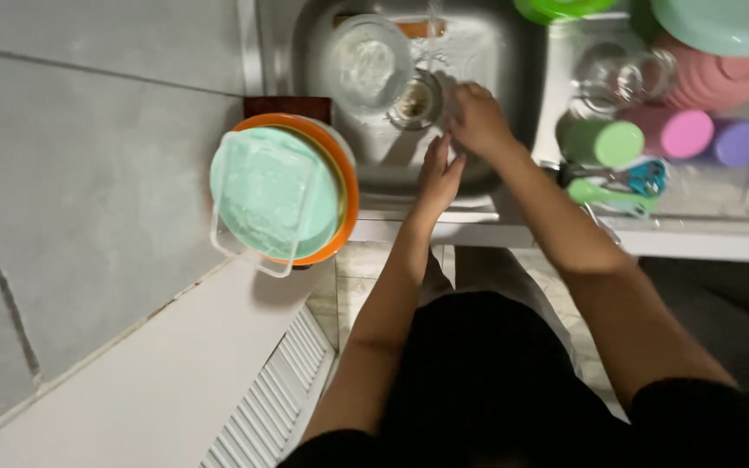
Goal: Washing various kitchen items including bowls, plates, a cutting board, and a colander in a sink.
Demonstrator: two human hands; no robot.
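Note:
Both my hands reach into a steel sink. My left hand is flat, fingers together and pointing up toward the drain, holding nothing that I can see. My right hand hovers just right of the drain with fingers curled; whether it holds something small cannot be told. A clear glass bowl sits in the sink left of the drain, wet under running water.
A stack of an orange plate, a mint-green plate and a clear square container rests on the sink's left edge. On the right counter lie green, pink and purple cups, a clear jar, pink plates and small utensils. Tiled wall at left.

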